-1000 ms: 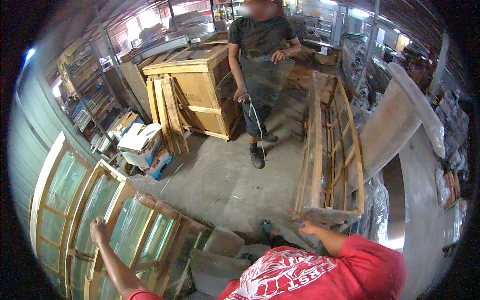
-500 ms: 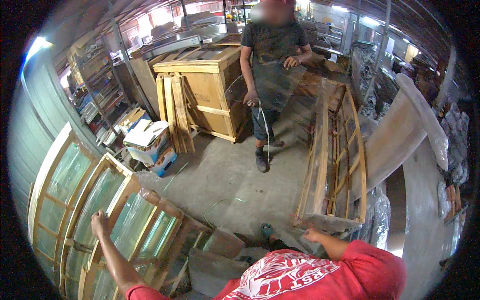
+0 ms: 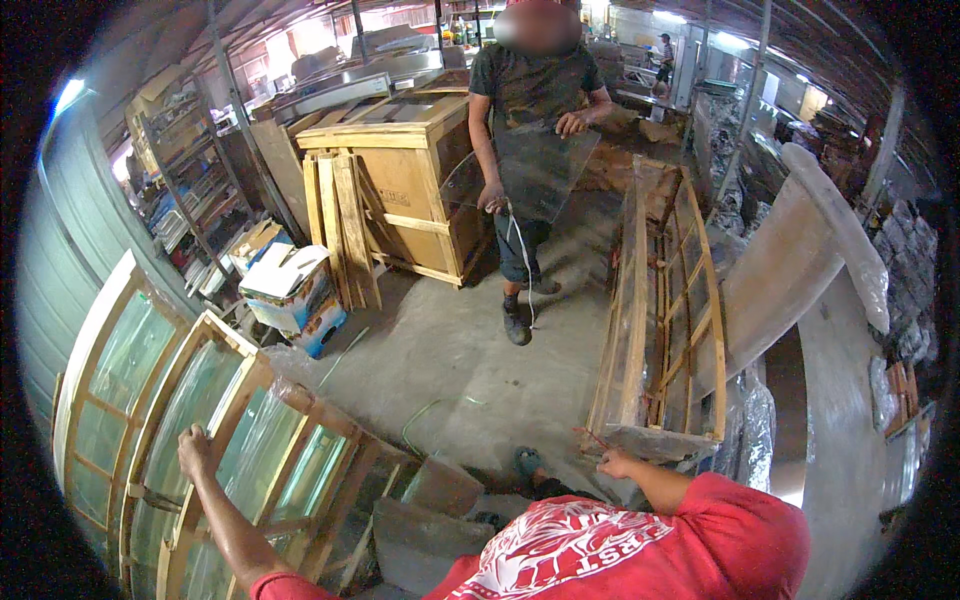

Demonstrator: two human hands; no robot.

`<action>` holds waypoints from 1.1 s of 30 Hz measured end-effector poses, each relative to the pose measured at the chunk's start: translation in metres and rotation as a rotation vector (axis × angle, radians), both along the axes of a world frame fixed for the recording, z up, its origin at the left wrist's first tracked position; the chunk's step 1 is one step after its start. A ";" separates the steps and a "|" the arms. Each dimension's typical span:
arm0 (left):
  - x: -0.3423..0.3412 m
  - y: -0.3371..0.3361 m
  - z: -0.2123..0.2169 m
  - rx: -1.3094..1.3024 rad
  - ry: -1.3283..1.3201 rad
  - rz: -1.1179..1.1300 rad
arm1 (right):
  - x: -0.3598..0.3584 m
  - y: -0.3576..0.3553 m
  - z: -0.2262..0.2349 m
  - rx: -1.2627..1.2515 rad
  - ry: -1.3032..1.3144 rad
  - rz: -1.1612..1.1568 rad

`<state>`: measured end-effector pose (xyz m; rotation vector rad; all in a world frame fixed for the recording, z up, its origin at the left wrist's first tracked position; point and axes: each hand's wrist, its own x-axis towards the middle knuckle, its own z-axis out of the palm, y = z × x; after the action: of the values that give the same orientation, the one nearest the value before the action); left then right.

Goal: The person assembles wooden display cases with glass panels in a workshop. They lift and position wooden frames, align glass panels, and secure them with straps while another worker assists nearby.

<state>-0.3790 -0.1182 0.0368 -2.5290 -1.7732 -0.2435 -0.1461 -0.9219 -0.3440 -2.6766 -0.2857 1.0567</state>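
At left, my left hand [image 3: 196, 452] is closed over wood-framed glass panes [image 3: 215, 385] leaning in a row. Its fingers are curled, and what lies inside them is hidden. At lower right, my right hand [image 3: 618, 464] is closed, with fingertips pressed together by the near end of a long wooden crate [image 3: 712, 400] wrapped in clear film. A thin red strand [image 3: 590, 437] shows just beyond those fingertips; whether they pinch it is not clear. Ahead, a co-worker [image 3: 535, 85] stands holding a clear sheet [image 3: 545, 175] with a white cord [image 3: 520, 240] hanging from one hand.
A large plywood crate [image 3: 400, 190] stands behind, with wooden boards [image 3: 345, 230] leaning on it. Beside them sits a box [image 3: 295, 290] heaped with papers. A wrapped brown panel [image 3: 780, 260] leans at right. A loose green strap [image 3: 412, 420] lies on the concrete floor [image 3: 470, 370].
The view has shifted slightly. My right hand has edged left, while my left hand stays by the framed glass. The co-worker still holds the clear sheet; a distant person now shows at the back.
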 end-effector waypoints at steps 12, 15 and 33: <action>-0.003 -0.006 0.000 0.085 -0.042 -0.043 | -0.004 0.001 0.013 0.028 0.146 -0.104; -0.003 0.003 -0.005 0.044 -0.054 0.014 | -0.006 0.002 0.010 0.074 0.042 -0.035; -0.002 -0.003 0.000 0.037 -0.242 0.047 | 0.000 0.008 0.003 0.160 0.067 -0.105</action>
<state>-0.3805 -0.1211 0.0365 -2.5201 -1.8850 -0.5980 -0.1458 -0.9140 -0.3410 -2.4803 -0.2048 1.0435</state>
